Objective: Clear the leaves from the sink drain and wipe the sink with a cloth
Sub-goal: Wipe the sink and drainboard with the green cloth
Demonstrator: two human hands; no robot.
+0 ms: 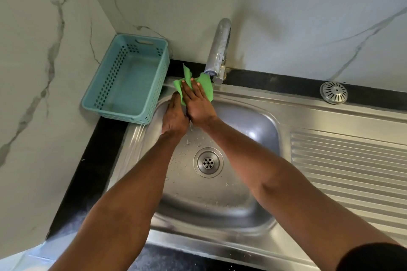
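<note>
From the head camera, both arms reach across the sink (253, 123). The right hand (197, 103) presses flat, fingers straight, on the green cloth (207, 88) at the basin's back rim. The left hand (175, 116) rests beside it, fingers extended, touching the cloth's edge.

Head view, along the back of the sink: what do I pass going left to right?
Blue perforated basket → green cloth under the right hand → chrome faucet → round metal drain strainer lying on the sink's back ledge.
</note>
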